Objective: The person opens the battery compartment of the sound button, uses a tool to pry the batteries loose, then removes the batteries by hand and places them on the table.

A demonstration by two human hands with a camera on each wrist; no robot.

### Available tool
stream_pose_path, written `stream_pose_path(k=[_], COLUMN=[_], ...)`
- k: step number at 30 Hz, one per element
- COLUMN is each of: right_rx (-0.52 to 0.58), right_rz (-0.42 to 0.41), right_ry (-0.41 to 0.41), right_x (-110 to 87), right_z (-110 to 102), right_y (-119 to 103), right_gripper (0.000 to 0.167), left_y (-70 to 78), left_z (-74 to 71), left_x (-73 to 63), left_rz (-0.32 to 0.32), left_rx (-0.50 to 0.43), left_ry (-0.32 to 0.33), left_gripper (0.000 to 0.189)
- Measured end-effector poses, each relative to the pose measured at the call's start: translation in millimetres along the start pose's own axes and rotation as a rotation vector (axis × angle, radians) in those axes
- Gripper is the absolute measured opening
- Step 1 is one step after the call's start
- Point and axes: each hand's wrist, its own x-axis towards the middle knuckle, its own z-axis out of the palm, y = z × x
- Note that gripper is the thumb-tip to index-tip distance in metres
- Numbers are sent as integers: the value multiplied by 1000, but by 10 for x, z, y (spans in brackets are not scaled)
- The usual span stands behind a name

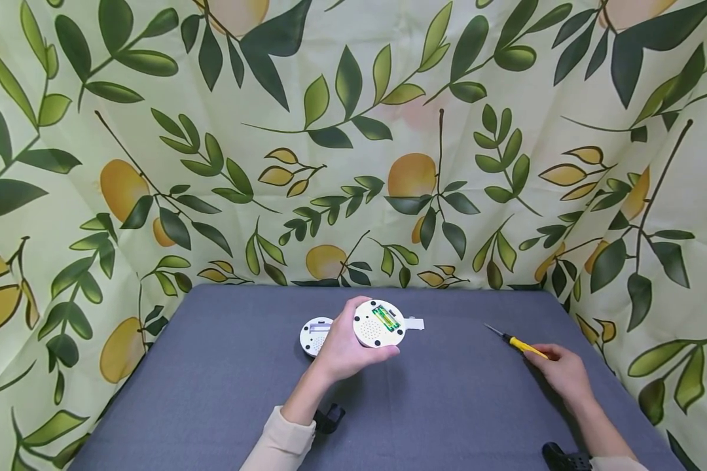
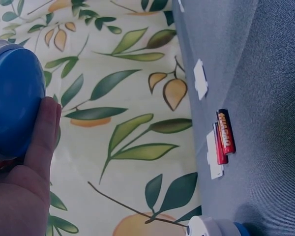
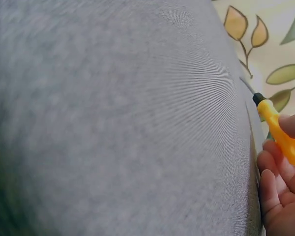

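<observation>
My left hand (image 1: 344, 350) grips a round white puck-shaped device (image 1: 365, 331) above the table, its underside tilted up. Small dark feet, a speaker-like grid of holes and an uncovered battery compartment (image 1: 385, 318) with green and yellow inside show there. In the left wrist view its other face is a smooth blue dome (image 2: 17, 101). Partly behind that hand, a second similar device (image 1: 313, 329) lies on the table, its compartment uncovered. My right hand (image 1: 562, 374) holds a screwdriver (image 3: 280, 130) by its yellow handle, the thin metal tip pointing away to the left.
Red and black batteries (image 2: 225, 132) lie beside a white piece (image 2: 215, 164) on the grey cloth-covered table (image 1: 459, 405). Another flat white piece (image 1: 416, 323) is right of the held device. A fruit-patterned curtain (image 1: 353, 163) encloses the back and sides.
</observation>
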Motion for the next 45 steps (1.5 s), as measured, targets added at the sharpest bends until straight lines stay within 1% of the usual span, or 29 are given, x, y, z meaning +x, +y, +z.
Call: stream_pose_path(k=[3, 7, 10, 15, 19, 23, 29, 33, 38, 41, 45], right_rx=[91, 274, 414, 592, 685, 738, 784, 807, 854, 872, 908], right_rz=[32, 59, 64, 39, 2, -29, -87, -145, -232, -294, -363], right_ry=[24, 42, 41, -4, -51, -92, -171, -211, -252, -262, -281], right_x=[-15, -36, -49, -81, -100, -105, -131, -180, -228, -260, -298], right_z=[0, 5, 18, 40, 59, 87, 100, 108, 129, 142, 162], right_y=[-4, -28, -48, -77, -127, -213, -391, -526, -704, -827, -995], right_gripper=[48, 44, 37, 22, 15, 13, 18, 18, 13, 10, 14], left_y=[2, 7, 11, 13, 8, 0, -10, -19, -15, -9, -8], left_z=[2, 3, 3, -1, -1, 0, 2, 5, 3, -1, -5], left_x=[1, 0, -1, -1, 0, 0, -1, 2, 3, 0, 4], left_rz=[-1, 1, 2, -2, -6, -1, 2, 0, 1, 0, -3], left_rx=[1, 1, 6, 21, 29, 32, 34, 40, 37, 34, 39], left_ry=[-1, -3, -5, -1, -2, -3, -3, -2, 1, -3, -1], left_gripper=[94, 95, 96, 96, 96, 97, 95, 95, 94, 94, 94])
